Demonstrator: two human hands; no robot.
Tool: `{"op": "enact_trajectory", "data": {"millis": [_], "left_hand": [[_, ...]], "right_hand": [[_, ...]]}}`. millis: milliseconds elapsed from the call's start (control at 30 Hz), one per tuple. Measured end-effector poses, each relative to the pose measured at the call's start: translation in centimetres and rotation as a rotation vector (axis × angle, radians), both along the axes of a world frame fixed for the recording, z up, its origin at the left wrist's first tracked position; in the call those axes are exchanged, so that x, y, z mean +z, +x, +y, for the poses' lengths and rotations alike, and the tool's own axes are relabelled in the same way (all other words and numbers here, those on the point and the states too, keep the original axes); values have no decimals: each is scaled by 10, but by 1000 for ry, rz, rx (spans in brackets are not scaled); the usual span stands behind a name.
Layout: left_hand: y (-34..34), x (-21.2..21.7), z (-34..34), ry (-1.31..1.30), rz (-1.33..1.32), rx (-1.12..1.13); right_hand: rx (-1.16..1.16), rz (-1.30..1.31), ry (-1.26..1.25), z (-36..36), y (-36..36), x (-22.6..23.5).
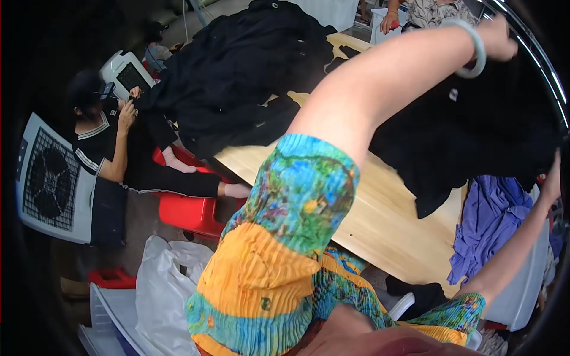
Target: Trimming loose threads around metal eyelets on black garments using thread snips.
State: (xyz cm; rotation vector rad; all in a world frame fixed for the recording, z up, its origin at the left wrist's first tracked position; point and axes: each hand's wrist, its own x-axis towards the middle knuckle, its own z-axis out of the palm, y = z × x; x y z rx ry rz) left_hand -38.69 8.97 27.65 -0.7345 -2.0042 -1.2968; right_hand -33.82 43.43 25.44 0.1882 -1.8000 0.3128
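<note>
My left arm, in a bright patterned sleeve, reaches up and to the right across the view. My left hand [497, 37], with a pale green bangle on its wrist, grips the top of a black garment [469, 130] held up over the wooden table [386, 219]. My right hand [553, 175] is at the far right rim and holds the same garment's right edge. The garment hangs spread between the two hands, its lower part draping onto the table.
A large pile of black clothes [249, 71] covers the table's far end. A purple garment [493, 219] hangs at the right. A person in black [107, 142] sits by a red stool [193, 210] at the left, next to a white fan unit [50, 178]. A white plastic bag [160, 279] lies lower left.
</note>
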Motion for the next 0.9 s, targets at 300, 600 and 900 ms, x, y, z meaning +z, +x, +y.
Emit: {"op": "enact_trajectory", "data": {"millis": [300, 600, 900], "left_hand": [[-4, -151, -252, -563, -441, 444], [-38, -184, -500, 43, -372, 1070], [-130, -191, -576, 443, -575, 986]], "right_hand": [[238, -780, -208, -82, -8, -252], [942, -1118, 522, -364, 79, -330], [885, -1219, 537, -384, 66, -361]]}}
